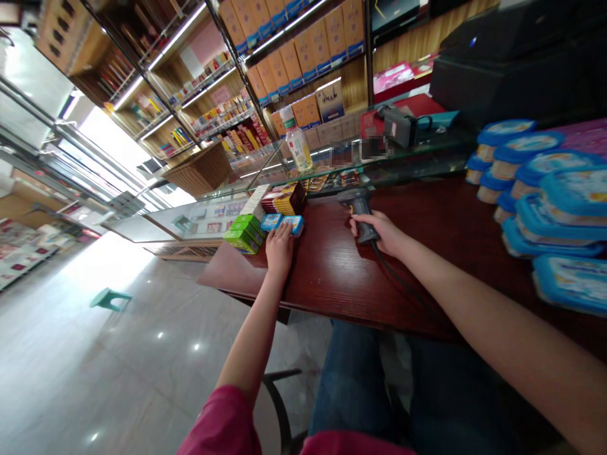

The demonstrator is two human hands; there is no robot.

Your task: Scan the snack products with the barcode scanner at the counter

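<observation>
Left hand (279, 248): fingers extended and held close together, palm down, tips resting on the blue packs (283, 222), which lie flat on the counter (332, 272) at 12 o'clock of the hand. Contact is from above only, with no grasp.

Right hand (382, 232): fingers wrapped tight round the handle of the barcode scanner (356, 205), thumb on the near side. The scanner head points towards 11 o'clock, away from the person. It sits low over the counter; whether it touches the surface cannot be told. A black cable (386, 268) leaves the handle base towards 5 o'clock, under the right forearm.

Adjacent items: green boxes (244, 232) stacked just beside the blue packs at 9 o'clock. A stack of red and yellow packs (284, 199) stands at 12 o'clock of the blue packs, near them. The two hands are apart, with bare dark red wood between them.

Further out: blue-lidded tubs (545, 189) piled at 3 o'clock of the right hand, well apart from it. A glass showcase (427, 151) adjoins the counter at 12 o'clock and carries a bottle (298, 146) with a pale label. A black machine (512, 69) stands at 1 o'clock. A green stool (110, 298) stands on the tiled floor at 8 o'clock of the left hand
</observation>
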